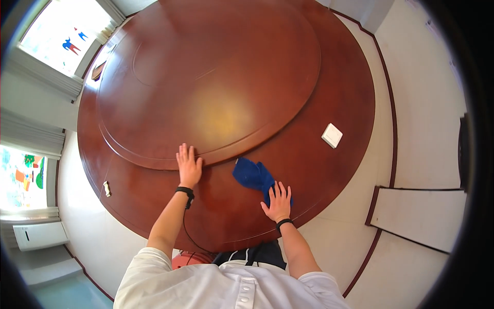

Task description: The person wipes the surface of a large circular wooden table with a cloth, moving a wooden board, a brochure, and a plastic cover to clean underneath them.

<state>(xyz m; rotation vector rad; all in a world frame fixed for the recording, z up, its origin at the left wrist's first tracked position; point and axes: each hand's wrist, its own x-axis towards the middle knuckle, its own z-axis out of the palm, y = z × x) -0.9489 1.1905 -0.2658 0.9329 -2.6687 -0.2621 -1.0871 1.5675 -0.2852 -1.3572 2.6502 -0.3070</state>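
Note:
My left hand (pixel 188 166) lies flat at the near rim of the raised round turntable (pixel 251 85), fingers stretched out. A black band with a small device circles that wrist, and a thin cable (pixel 189 230) runs down from it. On the lower tabletop, my right hand (pixel 279 202) rests palm down over one end of a blue cloth (pixel 251 174). Its fingers are spread and do not visibly grip the fabric. The cloth's bunched far end reaches up and left towards the turntable's edge. The large brown wooden table (pixel 343 77) fills the view before me.
A white square box (pixel 332 135) sits on the table at right. A small pale object (pixel 107 189) lies near its left edge, and a brown object (pixel 98 71) farther back. Below the near edge is a red seat (pixel 192 260). Curtained windows (pixel 23 174) line the left wall.

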